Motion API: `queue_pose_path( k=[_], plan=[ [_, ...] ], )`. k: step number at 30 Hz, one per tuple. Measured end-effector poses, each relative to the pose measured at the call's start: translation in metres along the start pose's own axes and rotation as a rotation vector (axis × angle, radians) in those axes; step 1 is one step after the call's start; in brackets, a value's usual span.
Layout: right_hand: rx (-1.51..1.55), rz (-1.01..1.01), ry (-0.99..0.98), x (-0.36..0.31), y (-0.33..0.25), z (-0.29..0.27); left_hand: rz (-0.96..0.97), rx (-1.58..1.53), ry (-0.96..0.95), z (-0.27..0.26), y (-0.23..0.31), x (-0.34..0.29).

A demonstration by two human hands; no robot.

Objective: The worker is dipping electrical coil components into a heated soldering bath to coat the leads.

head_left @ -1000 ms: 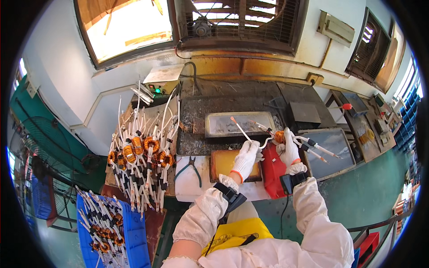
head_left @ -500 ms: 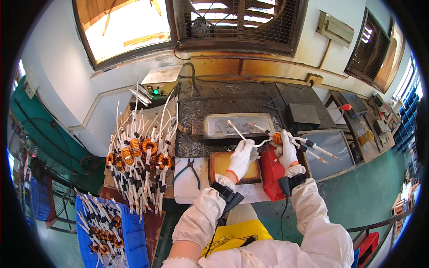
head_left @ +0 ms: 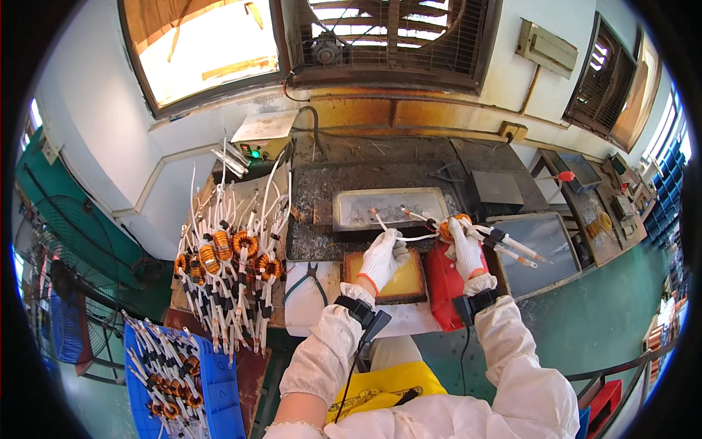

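Observation:
My right hand (head_left: 465, 250), in a white glove, is closed round a copper-wound ring coil (head_left: 444, 229). White and black sleeved leads (head_left: 512, 246) stick out of the coil to the right, and shorter ends point left. One long white lead (head_left: 415, 238) runs from the coil to my gloved left hand (head_left: 383, 261), whose fingers pinch it. The bare tips of the leads are over the near part of a rectangular metal pot (head_left: 391, 192) with a silvery surface; whether they touch that surface I cannot tell.
Below the pot lies a tray of amber material (head_left: 402, 284), beside a red box (head_left: 443, 282). Pliers (head_left: 313, 282) rest on white sheeting. Many coils with leads (head_left: 227, 252) are heaped on the left, more in a blue crate (head_left: 223, 391). A grey-surfaced tray (head_left: 537, 256) sits right.
Both hands have shifted slightly left. The lead tips have come down toward the near part of the pot, and the coil has turned a little in my right hand.

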State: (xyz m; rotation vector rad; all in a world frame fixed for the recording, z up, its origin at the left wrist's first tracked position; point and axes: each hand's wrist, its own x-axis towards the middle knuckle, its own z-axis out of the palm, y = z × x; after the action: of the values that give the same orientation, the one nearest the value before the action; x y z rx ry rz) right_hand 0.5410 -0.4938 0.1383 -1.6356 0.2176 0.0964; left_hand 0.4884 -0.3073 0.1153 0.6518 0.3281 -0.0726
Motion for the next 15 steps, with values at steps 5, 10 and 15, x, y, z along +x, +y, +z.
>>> queue_pose_path(
  k=[5, 10, 15],
  plan=[
    [-0.115, -0.035, 0.039, -0.011, -0.009, 0.005, -0.022, -0.132, -0.049, -0.015, -0.003, 0.010],
    [-0.179, -0.025, 0.035, -0.011, -0.010, 0.004, -0.035, -0.210, -0.102, -0.021, -0.006, 0.016],
    [-0.264, 0.002, 0.070, -0.008, -0.010, 0.001, -0.055, -0.233, -0.051, -0.012, -0.002, 0.010]
  ],
)
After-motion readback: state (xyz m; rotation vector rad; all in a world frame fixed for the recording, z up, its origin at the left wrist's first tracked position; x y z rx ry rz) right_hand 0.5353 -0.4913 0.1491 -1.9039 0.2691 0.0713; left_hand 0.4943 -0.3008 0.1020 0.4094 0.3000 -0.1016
